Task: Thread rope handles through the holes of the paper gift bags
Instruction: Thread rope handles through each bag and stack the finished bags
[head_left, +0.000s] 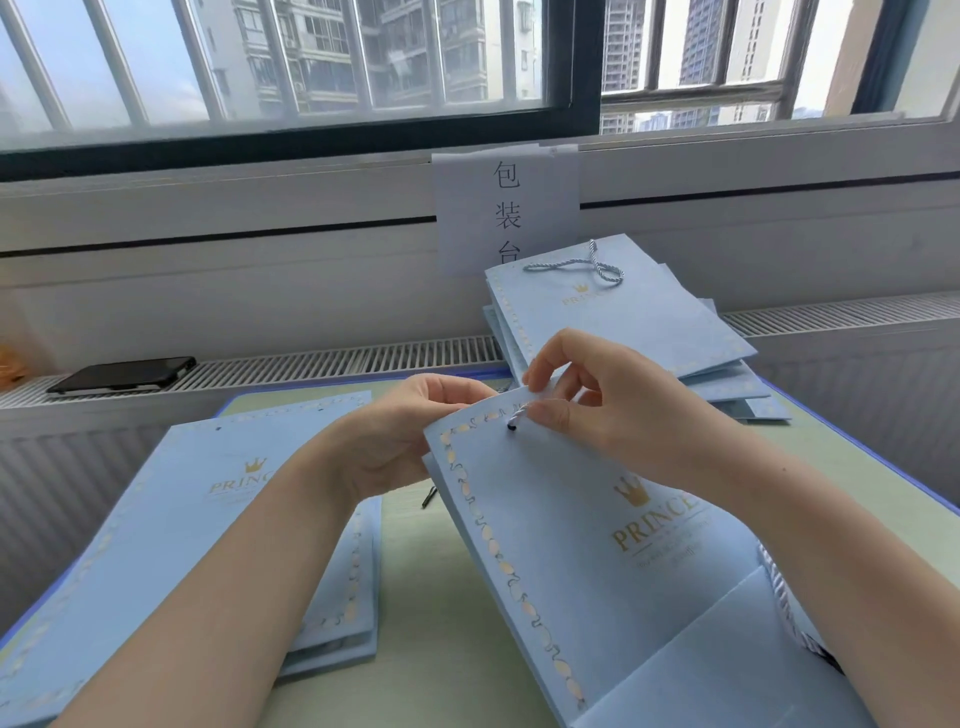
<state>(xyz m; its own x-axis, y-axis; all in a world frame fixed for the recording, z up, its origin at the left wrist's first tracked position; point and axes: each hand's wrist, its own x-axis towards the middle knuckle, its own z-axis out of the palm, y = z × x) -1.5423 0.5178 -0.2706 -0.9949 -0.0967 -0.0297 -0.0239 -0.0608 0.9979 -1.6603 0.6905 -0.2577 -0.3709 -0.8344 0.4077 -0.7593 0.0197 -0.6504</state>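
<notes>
Head view, nearest: my right forearm crosses the lower right, over the bag in hand (597, 519), which lies flat and tilted, its top edge toward 11 o'clock
Rope tail: a twisted pale rope (779, 597) trails by the forearm at 4 o'clock from the hole, its far end hidden under my arm
Right hand (613, 410): thumb and forefinger pinch the rope tip (519, 413) narrowly, just at 1 o'clock from the hole
Hole (511, 427): dark, near the bag's top edge, touching the rope end; I judge the tip is being fed here
Key relation: the rope tip's long axis runs from 1 toward 7 o'clock into the hole; my right hand is the nearer one
Left hand (415, 431): fingers curled on the bag's top edge at 9 o'clock from the hole; whether they reach inside I cannot tell
Unthreaded stack (171, 519): at 8 o'clock, number of bags not countable
Finished stack (613, 317): at 1 o'clock, several bags, one rope handle (587, 267) visible on top
Count: one bag in hand, two stacks, two ropes seen
Other: one phone (124, 375) on the sill at 10 o'clock, one paper sign (506, 208) at 12 o'clock
</notes>
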